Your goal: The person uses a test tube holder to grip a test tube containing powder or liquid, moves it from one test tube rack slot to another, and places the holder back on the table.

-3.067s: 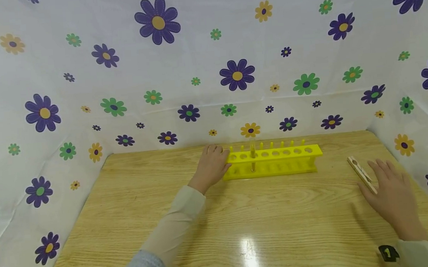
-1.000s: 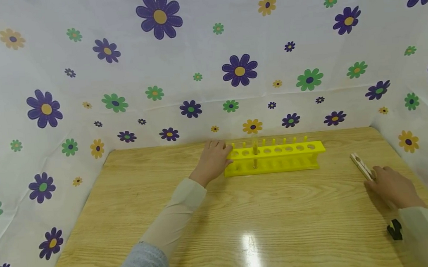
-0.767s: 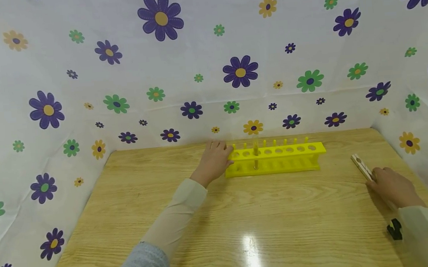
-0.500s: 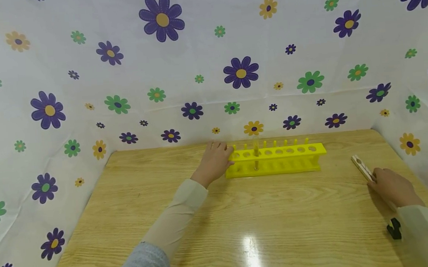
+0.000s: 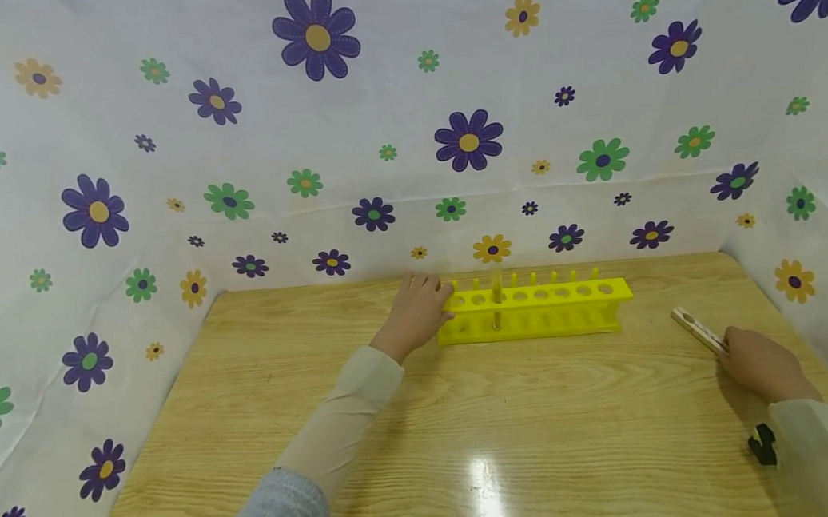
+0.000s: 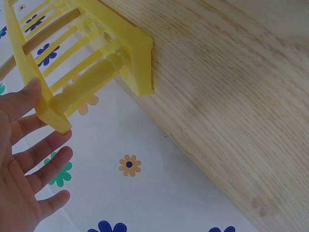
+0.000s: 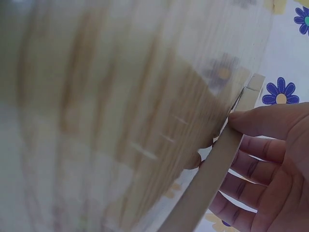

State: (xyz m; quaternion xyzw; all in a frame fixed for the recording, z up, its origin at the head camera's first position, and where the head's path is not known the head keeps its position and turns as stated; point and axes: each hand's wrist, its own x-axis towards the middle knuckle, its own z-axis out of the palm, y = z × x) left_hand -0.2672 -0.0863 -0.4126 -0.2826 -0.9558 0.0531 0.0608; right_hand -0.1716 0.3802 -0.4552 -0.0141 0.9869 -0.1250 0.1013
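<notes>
A yellow test tube rack (image 5: 534, 332) stands at the back of the table, with one glass test tube (image 5: 496, 285) upright in a hole near its left end. My left hand (image 5: 418, 310) holds that end. In the left wrist view the thumb lies on the top bar of the rack (image 6: 137, 53), with fingers beneath it. At the right, my right hand (image 5: 762, 364) pinches the near end of a wooden test tube clamp (image 5: 696, 330), which points towards the back left. The right wrist view shows the thumb against the wooden clamp (image 7: 203, 188).
The wood-grain table (image 5: 511, 412) meets a white flowered cloth (image 5: 374, 93) at the back and both sides. Small yellow pegs (image 5: 554, 277) rise along the rack's rear. A dark band (image 5: 762, 444) is near the right cuff.
My right hand, earlier spread beside the clamp, has closed on its near end. The clamp's far tip has since swung slightly left. My left hand keeps its hold on the rack.
</notes>
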